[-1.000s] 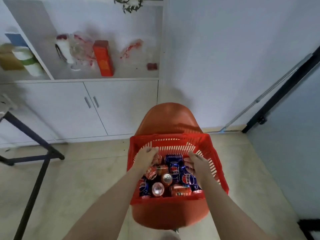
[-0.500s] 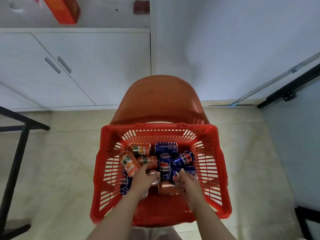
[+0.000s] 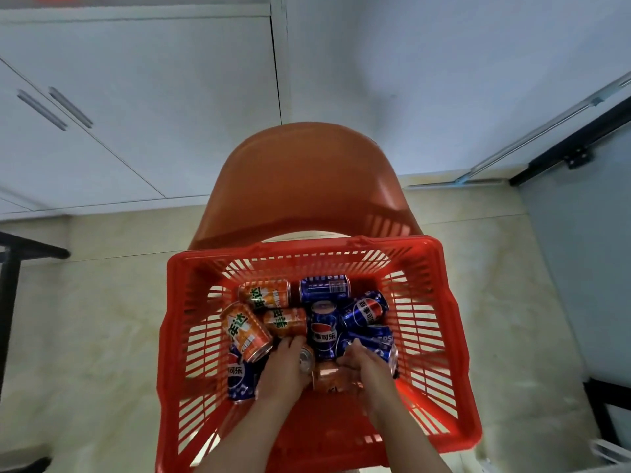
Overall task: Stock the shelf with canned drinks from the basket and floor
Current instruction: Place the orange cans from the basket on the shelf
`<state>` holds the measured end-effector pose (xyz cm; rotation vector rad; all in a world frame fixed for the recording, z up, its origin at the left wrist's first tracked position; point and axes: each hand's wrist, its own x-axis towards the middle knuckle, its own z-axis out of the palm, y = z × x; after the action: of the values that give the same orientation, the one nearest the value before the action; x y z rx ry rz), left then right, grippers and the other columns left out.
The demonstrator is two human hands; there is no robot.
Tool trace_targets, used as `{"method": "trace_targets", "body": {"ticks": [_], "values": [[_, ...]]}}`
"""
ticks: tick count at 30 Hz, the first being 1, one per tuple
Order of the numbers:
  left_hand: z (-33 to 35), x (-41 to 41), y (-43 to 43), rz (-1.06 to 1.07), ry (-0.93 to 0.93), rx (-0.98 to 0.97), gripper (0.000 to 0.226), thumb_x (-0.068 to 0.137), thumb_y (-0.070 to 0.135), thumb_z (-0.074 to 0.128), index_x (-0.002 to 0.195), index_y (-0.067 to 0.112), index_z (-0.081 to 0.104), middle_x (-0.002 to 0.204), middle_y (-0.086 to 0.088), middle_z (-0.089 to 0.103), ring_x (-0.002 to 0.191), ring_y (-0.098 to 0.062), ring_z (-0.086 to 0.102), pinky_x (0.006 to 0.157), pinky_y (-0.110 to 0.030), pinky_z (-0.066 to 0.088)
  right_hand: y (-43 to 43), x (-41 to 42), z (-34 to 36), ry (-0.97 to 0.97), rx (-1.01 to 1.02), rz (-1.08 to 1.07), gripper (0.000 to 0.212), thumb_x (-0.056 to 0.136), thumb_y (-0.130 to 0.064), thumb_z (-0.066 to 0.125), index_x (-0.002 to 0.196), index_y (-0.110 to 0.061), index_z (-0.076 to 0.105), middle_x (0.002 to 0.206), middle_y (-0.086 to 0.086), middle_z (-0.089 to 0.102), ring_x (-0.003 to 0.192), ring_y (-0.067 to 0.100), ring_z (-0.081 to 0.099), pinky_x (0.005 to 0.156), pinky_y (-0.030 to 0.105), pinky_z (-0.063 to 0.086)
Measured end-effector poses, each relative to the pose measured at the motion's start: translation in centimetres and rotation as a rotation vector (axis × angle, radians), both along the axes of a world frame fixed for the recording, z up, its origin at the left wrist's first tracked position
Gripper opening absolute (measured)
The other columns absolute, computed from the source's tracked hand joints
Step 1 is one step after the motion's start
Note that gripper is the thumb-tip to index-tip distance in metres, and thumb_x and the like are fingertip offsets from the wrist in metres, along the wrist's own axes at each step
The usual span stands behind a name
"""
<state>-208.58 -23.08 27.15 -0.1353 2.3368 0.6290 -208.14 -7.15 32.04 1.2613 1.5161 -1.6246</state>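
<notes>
A red slatted plastic basket [image 3: 440, 302] sits on an orange chair and holds several canned drinks lying on their sides, orange cans [image 3: 246, 331] at the left and blue cola cans [image 3: 324, 324] at the right. Both my hands are down among the cans at the near end of the pile. My left hand [image 3: 285, 368] curls round a can whose silver top [image 3: 306, 359] shows beside my fingers. My right hand [image 3: 363, 368] grips an orange can [image 3: 329, 377] lying between the two hands.
The orange chair's backrest [image 3: 300, 186] rises behind the basket. White cabinet doors [image 3: 136, 107] with bar handles stand at the back left, a white wall at the back right. A black metal frame [image 3: 10, 264] stands at the left edge, another dark frame at the right. Beige tiled floor lies around.
The view has tipped down and closer, so the shelf above the cabinets has left the picture. My hands have drawn back from the middle of the pile to its near end and closed round cans.
</notes>
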Motion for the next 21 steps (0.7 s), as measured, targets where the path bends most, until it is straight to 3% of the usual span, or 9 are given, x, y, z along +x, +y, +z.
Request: {"method": "trace_targets", "body": {"ticks": [7, 9, 12, 16, 21], "values": [[5.2, -2.5, -3.4, -0.019, -0.080, 0.157, 0.082, 0.069, 0.029, 0.085, 0.140, 0.028, 0.044, 0.137, 0.005, 0.054, 0.122, -0.014, 0.053, 0.094, -0.020, 0.043, -1.1, 0.6, 2.5, 0.046, -0.006, -0.041, 0.030, 0.099, -0.039, 0.051, 0.106, -0.013, 0.063, 0.103, 0.013, 0.071, 0.099, 0.030, 0.066, 0.073, 0.035, 0.051], [8.0, -3.8, -4.4, -0.086, -0.114, 0.190, 0.084, 0.066, 0.033, 0.086, 0.140, 0.029, 0.044, 0.136, 0.008, 0.053, 0.121, -0.014, 0.053, 0.095, -0.020, 0.044, -1.7, 0.8, 3.9, 0.072, -0.012, -0.046, 0.031, 0.098, -0.040, 0.051, 0.107, -0.013, 0.063, 0.104, 0.011, 0.070, 0.098, 0.027, 0.065, 0.076, 0.038, 0.052], [12.9, -6.1, -5.3, -0.252, -0.124, 0.186, 0.085, 0.062, 0.042, 0.086, 0.137, 0.031, 0.047, 0.133, 0.010, 0.053, 0.118, -0.013, 0.053, 0.099, -0.028, 0.046, -2.5, 1.3, 6.4, 0.118, -0.002, -0.073, 0.037, 0.096, -0.043, 0.055, 0.111, -0.011, 0.064, 0.106, 0.010, 0.068, 0.100, 0.026, 0.063, 0.092, 0.050, 0.050], [20.8, -8.7, -5.2, -0.451, -0.115, 0.186, 0.079, 0.065, 0.045, 0.082, 0.135, 0.031, 0.048, 0.128, 0.011, 0.054, 0.109, -0.010, 0.053, 0.095, -0.028, 0.047, -3.6, 2.0, 11.3, 0.205, -0.012, -0.128, 0.035, 0.096, -0.041, 0.056, 0.116, -0.012, 0.060, 0.111, 0.009, 0.064, 0.103, 0.024, 0.061, 0.093, 0.049, 0.052], [32.6, -10.5, -4.4, -0.631, -0.106, 0.209, 0.062, 0.067, 0.037, 0.085, 0.123, 0.025, 0.059, 0.106, 0.008, 0.069, 0.093, -0.011, 0.070, 0.084, -0.030, 0.058, -4.0, 3.0, 18.6, 0.374, -0.172, -0.148, 0.039, 0.097, -0.046, 0.050, 0.115, -0.012, 0.059, 0.112, 0.008, 0.064, 0.105, 0.024, 0.061, 0.093, 0.046, 0.052]]}}
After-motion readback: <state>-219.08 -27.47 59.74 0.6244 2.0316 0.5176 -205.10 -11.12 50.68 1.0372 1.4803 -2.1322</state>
